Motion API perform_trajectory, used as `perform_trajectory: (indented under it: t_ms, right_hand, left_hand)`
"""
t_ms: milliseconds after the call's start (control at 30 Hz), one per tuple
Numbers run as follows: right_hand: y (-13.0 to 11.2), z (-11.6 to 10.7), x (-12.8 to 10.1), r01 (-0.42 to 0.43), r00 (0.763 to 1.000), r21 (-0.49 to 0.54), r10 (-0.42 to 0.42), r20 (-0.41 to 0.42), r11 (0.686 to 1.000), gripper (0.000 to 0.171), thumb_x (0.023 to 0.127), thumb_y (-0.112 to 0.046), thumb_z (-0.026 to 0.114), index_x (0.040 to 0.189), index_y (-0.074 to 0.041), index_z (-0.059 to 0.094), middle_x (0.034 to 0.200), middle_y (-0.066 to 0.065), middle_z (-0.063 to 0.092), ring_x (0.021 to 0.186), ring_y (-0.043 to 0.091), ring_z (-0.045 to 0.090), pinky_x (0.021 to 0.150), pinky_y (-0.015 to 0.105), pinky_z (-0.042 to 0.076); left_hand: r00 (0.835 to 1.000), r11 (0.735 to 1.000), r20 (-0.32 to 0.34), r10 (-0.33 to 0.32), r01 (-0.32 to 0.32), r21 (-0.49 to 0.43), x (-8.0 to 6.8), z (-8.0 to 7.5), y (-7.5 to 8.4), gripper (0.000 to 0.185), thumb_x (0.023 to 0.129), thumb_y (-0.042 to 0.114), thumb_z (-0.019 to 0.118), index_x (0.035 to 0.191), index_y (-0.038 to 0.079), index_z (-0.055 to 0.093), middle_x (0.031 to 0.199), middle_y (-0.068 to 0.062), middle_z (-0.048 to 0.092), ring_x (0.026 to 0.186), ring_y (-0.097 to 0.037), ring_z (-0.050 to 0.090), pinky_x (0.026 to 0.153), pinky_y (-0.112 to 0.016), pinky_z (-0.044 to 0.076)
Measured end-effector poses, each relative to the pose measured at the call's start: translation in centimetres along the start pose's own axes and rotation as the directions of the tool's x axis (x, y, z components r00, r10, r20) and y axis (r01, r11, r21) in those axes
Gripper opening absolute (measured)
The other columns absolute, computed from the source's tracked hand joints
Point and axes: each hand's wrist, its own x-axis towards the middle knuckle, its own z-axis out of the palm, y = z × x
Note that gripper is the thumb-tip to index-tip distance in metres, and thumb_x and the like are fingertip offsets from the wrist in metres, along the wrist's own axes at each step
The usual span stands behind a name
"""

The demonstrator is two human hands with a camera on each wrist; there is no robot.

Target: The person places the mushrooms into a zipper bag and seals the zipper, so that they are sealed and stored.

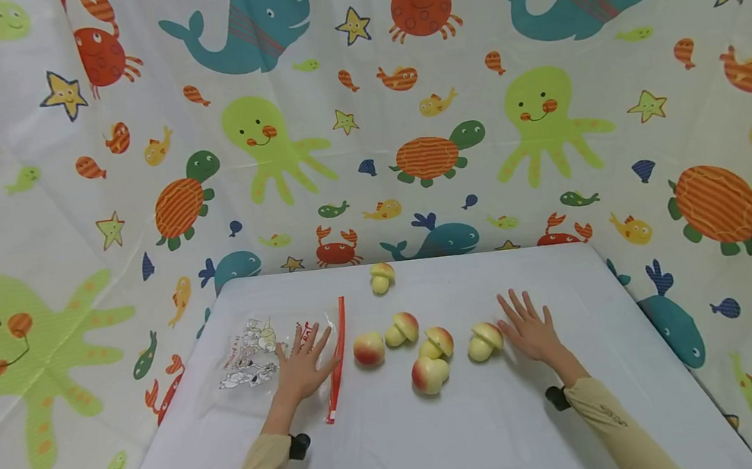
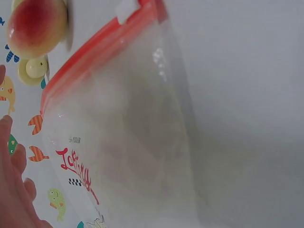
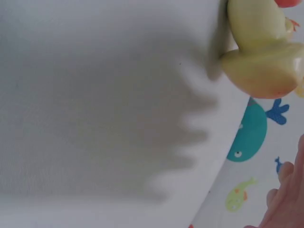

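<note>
In the head view a clear zip bag [image 1: 246, 370] with a red zip strip [image 1: 339, 368] and printed cartoon figures lies flat on the left. My left hand [image 1: 302, 370], fingers spread straight, is over its right side near the strip. A white slider [image 2: 127, 9] sits on the strip in the left wrist view. Several toy mushrooms, yellow with reddish caps, lie in the middle. The rightmost mushroom [image 1: 484, 341] is closest to my right hand [image 1: 532, 331], whose fingers are also spread and hold nothing. In the right wrist view that hand casts a shadow on the table beside the mushroom.
The white table [image 1: 480, 437] runs back to a curtain [image 1: 374, 212] printed with sea animals. One mushroom [image 1: 383, 278] stands by the far edge. Others, such as the round red-and-yellow one [image 1: 369, 349], lie between my hands.
</note>
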Motion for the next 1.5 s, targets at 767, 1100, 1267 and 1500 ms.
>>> perform_trajectory:
  t_ms: [767,1100,1267,1500]
  right_hand:
    - [-4.9,0.7,-0.4,0.079,0.997,0.023,-0.079,-0.003,0.997,0.054,0.094,-0.038,0.034,0.143,-0.018,0.019,0.150,0.009,0.015,0.138,0.033,0.008,0.102,0.064,0.007]
    - [-7.2,1.2,-0.2,0.122,0.992,0.036,-0.123,0.004,0.992,0.055,0.093,-0.036,0.037,0.142,-0.018,0.020,0.150,0.008,0.016,0.138,0.033,0.009,0.102,0.064,0.007]
    - [-8.5,1.5,-0.2,0.160,0.987,0.017,-0.160,-0.001,0.987,0.055,0.093,-0.033,0.041,0.142,-0.016,0.023,0.149,0.007,0.019,0.137,0.032,0.013,0.101,0.064,0.012]
    - [-10.7,2.2,0.0,0.214,0.976,0.030,-0.215,0.025,0.976,0.056,0.093,-0.033,0.040,0.142,-0.015,0.021,0.149,0.004,0.019,0.138,0.030,0.012,0.103,0.062,0.013]
  left_hand:
    - [0.991,0.995,-0.088,0.099,-0.098,0.016,-2.3,0.6,-0.7,0.062,0.080,0.046,0.056,0.135,0.024,0.039,0.141,-0.007,0.037,0.133,-0.037,0.024,0.099,-0.069,0.009]
    - [0.978,0.987,-0.133,0.161,-0.160,0.015,-2.7,0.1,-0.4,0.060,0.079,0.042,0.059,0.133,0.022,0.042,0.138,-0.007,0.042,0.130,-0.038,0.029,0.098,-0.069,0.013]
    - [0.978,0.985,-0.123,0.168,-0.170,-0.004,-2.8,0.4,-0.1,0.058,0.080,0.039,0.059,0.132,0.021,0.043,0.138,-0.008,0.042,0.129,-0.040,0.031,0.097,-0.070,0.013]
    - [0.976,0.982,-0.110,0.186,-0.189,-0.014,-2.9,0.8,-0.1,0.056,0.082,0.038,0.057,0.133,0.020,0.041,0.139,-0.006,0.041,0.129,-0.037,0.033,0.099,-0.067,0.014]
